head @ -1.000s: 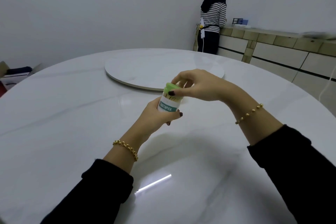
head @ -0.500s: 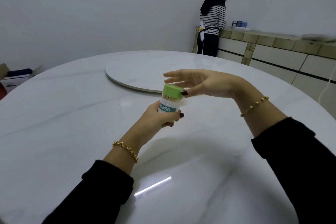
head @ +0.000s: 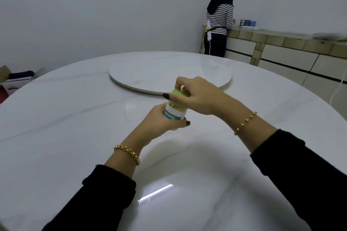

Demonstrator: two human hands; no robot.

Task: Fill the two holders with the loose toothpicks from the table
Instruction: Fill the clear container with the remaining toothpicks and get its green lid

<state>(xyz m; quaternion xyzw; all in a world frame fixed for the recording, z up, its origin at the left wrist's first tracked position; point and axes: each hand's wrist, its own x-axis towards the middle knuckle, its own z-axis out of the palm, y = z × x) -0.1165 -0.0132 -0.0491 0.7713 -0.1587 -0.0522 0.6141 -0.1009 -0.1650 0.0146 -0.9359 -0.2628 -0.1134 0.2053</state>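
Both hands are closed on one holder (head: 173,114), which is held roughly upright over the worktop (head: 75,118), just in front of the turntable (head: 159,73). The lower body of the holder is wrapped by the left hand (head: 159,121), with the fingers curled round it. The green lid (head: 178,93) is gripped from above by the right hand (head: 199,97), with the thumb laid across its near side and the fingers curled over the top. Whether the lid is being pressed on or twisted cannot be told.

Toothpicks (head: 175,107) are seen packed close through the clear band under the lid, so this holder is judged full or nearly so. No loose toothpicks are seen on the parts of the worktop in view. The second holder is not in view, and whether it is filled cannot be told. For this holder the work is judged nearly done: the lid is to be seated and the holder set down.

A person (head: 219,18) in a striped top stands well apart at a sideboard (head: 281,41) by the far wall.
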